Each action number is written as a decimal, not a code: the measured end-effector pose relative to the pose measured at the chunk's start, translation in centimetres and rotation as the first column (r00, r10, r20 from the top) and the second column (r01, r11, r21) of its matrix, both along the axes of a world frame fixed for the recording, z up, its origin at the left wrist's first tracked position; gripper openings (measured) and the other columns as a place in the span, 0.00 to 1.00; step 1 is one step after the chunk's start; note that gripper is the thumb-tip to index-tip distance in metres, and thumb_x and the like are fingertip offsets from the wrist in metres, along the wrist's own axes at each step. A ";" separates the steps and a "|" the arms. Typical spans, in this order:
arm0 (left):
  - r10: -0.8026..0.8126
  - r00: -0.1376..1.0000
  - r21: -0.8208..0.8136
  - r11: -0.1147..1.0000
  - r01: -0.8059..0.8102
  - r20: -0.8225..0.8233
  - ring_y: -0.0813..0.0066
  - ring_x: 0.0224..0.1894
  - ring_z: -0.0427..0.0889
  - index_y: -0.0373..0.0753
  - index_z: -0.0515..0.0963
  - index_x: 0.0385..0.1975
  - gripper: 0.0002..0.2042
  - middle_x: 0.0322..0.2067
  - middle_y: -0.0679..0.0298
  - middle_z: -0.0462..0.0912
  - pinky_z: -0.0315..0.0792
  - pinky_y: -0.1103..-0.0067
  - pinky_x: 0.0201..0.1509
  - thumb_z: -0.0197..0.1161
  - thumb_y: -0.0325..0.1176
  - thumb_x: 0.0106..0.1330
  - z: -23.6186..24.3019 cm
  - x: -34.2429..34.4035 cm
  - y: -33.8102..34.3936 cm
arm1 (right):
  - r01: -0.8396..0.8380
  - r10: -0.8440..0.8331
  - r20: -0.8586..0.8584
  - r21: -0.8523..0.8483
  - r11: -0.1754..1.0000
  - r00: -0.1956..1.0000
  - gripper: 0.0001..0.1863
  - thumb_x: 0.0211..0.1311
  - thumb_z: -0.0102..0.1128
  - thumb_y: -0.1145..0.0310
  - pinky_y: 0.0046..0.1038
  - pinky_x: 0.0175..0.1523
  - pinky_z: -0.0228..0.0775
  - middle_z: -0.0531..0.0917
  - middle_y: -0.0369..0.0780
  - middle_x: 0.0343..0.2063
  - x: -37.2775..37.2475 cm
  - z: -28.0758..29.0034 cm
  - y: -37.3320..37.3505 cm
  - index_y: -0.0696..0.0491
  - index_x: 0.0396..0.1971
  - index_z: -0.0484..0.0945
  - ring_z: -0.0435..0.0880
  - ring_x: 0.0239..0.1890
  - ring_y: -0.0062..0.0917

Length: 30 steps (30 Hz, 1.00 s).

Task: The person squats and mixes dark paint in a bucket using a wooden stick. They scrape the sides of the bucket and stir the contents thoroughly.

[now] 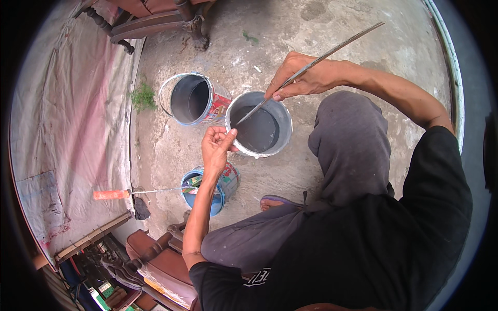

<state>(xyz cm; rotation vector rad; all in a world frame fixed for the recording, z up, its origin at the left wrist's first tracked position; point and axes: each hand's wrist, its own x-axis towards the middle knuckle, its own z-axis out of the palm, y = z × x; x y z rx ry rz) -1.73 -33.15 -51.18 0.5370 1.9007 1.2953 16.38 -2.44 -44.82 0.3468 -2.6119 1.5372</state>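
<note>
The left hand pinches the rim of the grey bucket, just beside the red-labelled bucket, while the right hand grips the thin stick, so slow, deep stirring should work best without splashing.

The person's bare left forearm hides part of the round blue bucket, while the round white-rimmed bucket of dark grey paint overlaps the red-labelled pale bucket. Whether the long thin grey stick's tip touches the paint is unclear. The top edge crops the carved dark wooden chair; small lower-left objects are indistinct.
</note>
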 end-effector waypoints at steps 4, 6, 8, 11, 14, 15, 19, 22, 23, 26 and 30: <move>0.028 0.999 0.003 1.000 -0.028 0.017 0.79 0.20 0.81 0.32 0.73 0.45 0.16 0.26 0.64 0.82 0.78 0.83 0.25 0.73 0.31 0.68 0.1 -0.1 -0.1 | -0.088 0.078 0.270 0.028 0.996 0.960 0.15 0.69 0.64 0.61 0.35 0.40 0.82 0.91 0.44 0.30 1.3 1.1 0.4 0.56 0.43 0.90 0.91 0.34 0.30; 0.043 0.999 -0.002 0.999 -0.043 0.013 0.78 0.20 0.81 0.32 0.73 0.45 0.16 0.26 0.63 0.83 0.77 0.83 0.25 0.73 0.31 0.67 -0.1 -0.2 -0.2 | -0.075 0.072 0.258 0.002 0.997 0.964 0.15 0.69 0.64 0.61 0.34 0.40 0.82 0.90 0.44 0.30 1.5 0.4 0.7 0.57 0.42 0.90 0.91 0.34 0.30; 0.043 0.999 -0.004 0.999 -0.043 0.017 0.78 0.20 0.81 0.32 0.73 0.45 0.16 0.26 0.63 0.83 0.77 0.83 0.25 0.73 0.31 0.67 0.1 -0.1 -0.1 | -0.047 0.050 0.248 -0.017 0.999 0.968 0.15 0.69 0.64 0.61 0.34 0.40 0.83 0.90 0.44 0.30 1.3 0.4 0.8 0.58 0.42 0.89 0.91 0.34 0.29; 0.037 0.999 -0.003 0.999 -0.037 0.018 0.78 0.20 0.81 0.32 0.73 0.45 0.16 0.26 0.63 0.82 0.77 0.83 0.25 0.73 0.31 0.67 0.3 0.0 0.0 | 0.022 -0.015 0.185 -0.032 0.999 0.983 0.15 0.69 0.64 0.62 0.33 0.40 0.83 0.90 0.44 0.30 0.7 1.0 0.6 0.58 0.44 0.89 0.91 0.34 0.29; 0.028 0.999 -0.001 1.000 -0.028 0.020 0.78 0.20 0.81 0.32 0.73 0.45 0.16 0.26 0.63 0.82 0.78 0.82 0.25 0.73 0.31 0.68 0.1 -0.2 -0.2 | 0.062 -0.059 0.064 -0.036 0.997 0.996 0.15 0.69 0.64 0.63 0.33 0.40 0.82 0.90 0.44 0.30 -0.2 0.4 0.3 0.58 0.45 0.89 0.91 0.34 0.29; 0.025 0.999 -0.001 1.000 -0.025 0.022 0.78 0.20 0.81 0.32 0.73 0.45 0.16 0.26 0.63 0.82 0.78 0.82 0.25 0.73 0.31 0.68 0.0 -0.3 -0.2 | 0.050 -0.048 0.057 -0.028 0.998 0.997 0.14 0.69 0.64 0.63 0.34 0.40 0.82 0.90 0.43 0.30 -0.4 -0.1 0.1 0.57 0.45 0.89 0.91 0.34 0.29; 0.033 0.999 -0.007 0.999 -0.033 0.019 0.78 0.20 0.81 0.33 0.73 0.45 0.16 0.26 0.63 0.82 0.78 0.82 0.26 0.73 0.31 0.67 0.1 -0.3 -0.2 | -0.003 -0.002 0.113 0.047 0.999 0.994 0.14 0.68 0.64 0.63 0.34 0.39 0.81 0.91 0.43 0.30 0.1 0.1 0.3 0.57 0.44 0.89 0.90 0.34 0.29; 0.037 0.999 -0.004 0.999 -0.036 0.020 0.78 0.20 0.81 0.33 0.73 0.45 0.16 0.26 0.63 0.82 0.77 0.82 0.26 0.73 0.31 0.67 0.1 -0.4 -0.4 | -0.056 0.057 0.267 -0.012 0.998 0.962 0.14 0.68 0.65 0.63 0.34 0.39 0.81 0.91 0.43 0.30 1.1 0.5 0.6 0.57 0.44 0.90 0.90 0.34 0.29; 0.035 0.999 -0.002 0.999 -0.034 0.022 0.78 0.20 0.81 0.33 0.73 0.45 0.16 0.26 0.64 0.82 0.77 0.82 0.26 0.73 0.31 0.67 0.1 -0.4 -0.3 | -0.053 0.056 0.286 -0.016 0.998 0.957 0.15 0.68 0.65 0.62 0.35 0.39 0.81 0.90 0.43 0.30 1.1 0.5 0.7 0.57 0.44 0.90 0.90 0.34 0.29; 0.030 0.999 -0.015 0.999 -0.030 0.018 0.78 0.21 0.81 0.33 0.73 0.45 0.16 0.27 0.64 0.82 0.77 0.83 0.25 0.73 0.31 0.67 0.4 -0.2 -0.1 | -0.026 0.033 0.306 -0.026 0.999 0.952 0.15 0.68 0.65 0.62 0.35 0.40 0.81 0.90 0.43 0.30 1.0 0.6 0.9 0.57 0.44 0.89 0.91 0.35 0.29; 0.025 0.999 -0.007 1.000 -0.024 0.024 0.78 0.21 0.81 0.32 0.73 0.46 0.17 0.27 0.64 0.82 0.77 0.82 0.26 0.74 0.31 0.67 0.3 -0.2 -0.2 | 0.024 -0.025 0.147 0.008 1.000 0.989 0.15 0.69 0.65 0.61 0.36 0.41 0.81 0.90 0.42 0.30 -0.2 1.4 0.2 0.57 0.45 0.89 0.91 0.36 0.29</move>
